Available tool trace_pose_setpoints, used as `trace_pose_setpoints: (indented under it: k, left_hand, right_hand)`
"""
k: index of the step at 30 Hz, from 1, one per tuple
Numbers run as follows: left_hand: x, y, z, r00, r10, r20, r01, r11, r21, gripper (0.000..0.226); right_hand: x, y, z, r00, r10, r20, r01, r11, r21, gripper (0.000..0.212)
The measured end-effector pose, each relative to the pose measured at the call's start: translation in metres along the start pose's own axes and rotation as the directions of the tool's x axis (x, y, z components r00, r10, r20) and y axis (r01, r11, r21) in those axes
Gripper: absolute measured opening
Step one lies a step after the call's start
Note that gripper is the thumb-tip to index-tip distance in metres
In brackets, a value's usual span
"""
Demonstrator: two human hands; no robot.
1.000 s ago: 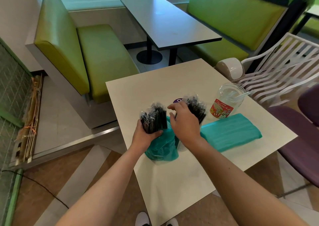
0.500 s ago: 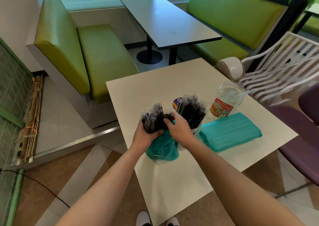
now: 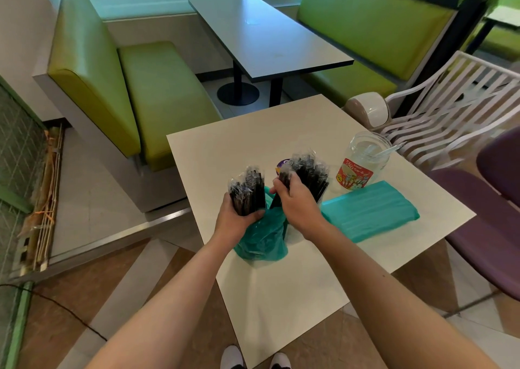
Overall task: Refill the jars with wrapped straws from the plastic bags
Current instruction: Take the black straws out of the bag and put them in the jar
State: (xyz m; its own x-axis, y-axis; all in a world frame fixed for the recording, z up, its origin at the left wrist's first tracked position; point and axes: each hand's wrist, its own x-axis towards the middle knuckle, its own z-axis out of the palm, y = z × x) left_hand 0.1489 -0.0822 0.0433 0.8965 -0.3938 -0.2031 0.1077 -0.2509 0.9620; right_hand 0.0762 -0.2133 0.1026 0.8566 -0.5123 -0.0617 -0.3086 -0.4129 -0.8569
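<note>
**Two bundles of wrapped straws in hand, one jar waiting**

Nearest, at the desk's [image 3: 281,298] near-left part: left hand [image 3: 235,222] with fingers [image 3: 254,216] curled tight round the base of a bundle of black wrapped straws [image 3: 247,190], held upright over a crumpled teal plastic bag [image 3: 263,239]. Just beside it, right hand [image 3: 298,208] with fingers wrapped round the lower part of a second bundle [image 3: 308,173]; whether this one already stands in a jar is hard to tell, since the hand hides its foot. Right of the hands, a second teal bag [image 3: 371,211], flat and full, lying toward the desk's right edge. Behind that, near the far-right corner, a clear jar [image 3: 364,163] with a red label and what look like a few clear straws inside.

Handling, judged from the look: light, thin, fairly stiff lengthwise, yet slippery in glossy film and apt to fan out or slide loose. Best taken low and all round, as now, bundle kept vertical, ends levelled before lowering into a jar mouth. Bags soft and limp, offering no support.
</note>
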Motion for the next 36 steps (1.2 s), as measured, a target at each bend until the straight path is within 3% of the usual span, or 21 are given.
trace_pose_setpoints:
  k: [5,15,19,23,27,29,36]
  left_hand:
    - [0.002,-0.001,0.001,1.0,0.021,0.017,-0.021,0.999,0.026,0.071]
    - [-0.001,0.003,0.005,0.999,0.027,0.039,-0.027,1.0,-0.012,0.065]
    - [0.0,0.002,0.005,0.999,0.024,0.042,-0.024,1.0,-0.001,0.064]
    - [0.001,0.002,0.006,0.999,0.034,0.041,-0.035,0.999,0.007,0.063]
    - [0.002,0.002,0.007,0.998,0.029,0.047,-0.029,0.999,-0.017,0.064]
    - [0.004,0.0,0.007,0.998,0.034,0.049,-0.034,0.999,-0.014,0.064]
    - [0.004,0.0,0.005,0.999,0.023,0.027,-0.024,1.0,0.013,0.068]
  right_hand:
    - [0.004,-0.01,-0.015,0.996,-0.039,-0.082,0.037,0.999,-0.017,0.031]
    - [0.017,-0.055,-0.075,0.934,-0.071,-0.351,0.131,0.98,0.151,0.022]
    - [0.017,-0.057,-0.079,0.949,-0.077,-0.305,0.119,0.985,0.123,0.02]
    - [0.02,-0.05,-0.073,0.961,-0.044,-0.274,0.06,0.997,0.051,0.033]
    - [0.019,-0.045,-0.07,0.991,0.066,-0.12,-0.042,0.981,0.188,0.028]
    - [0.019,-0.043,-0.068,0.994,0.05,-0.102,-0.027,0.976,0.216,0.026]
    - [0.02,-0.06,-0.093,0.923,-0.064,-0.38,0.158,0.962,0.221,0.019]
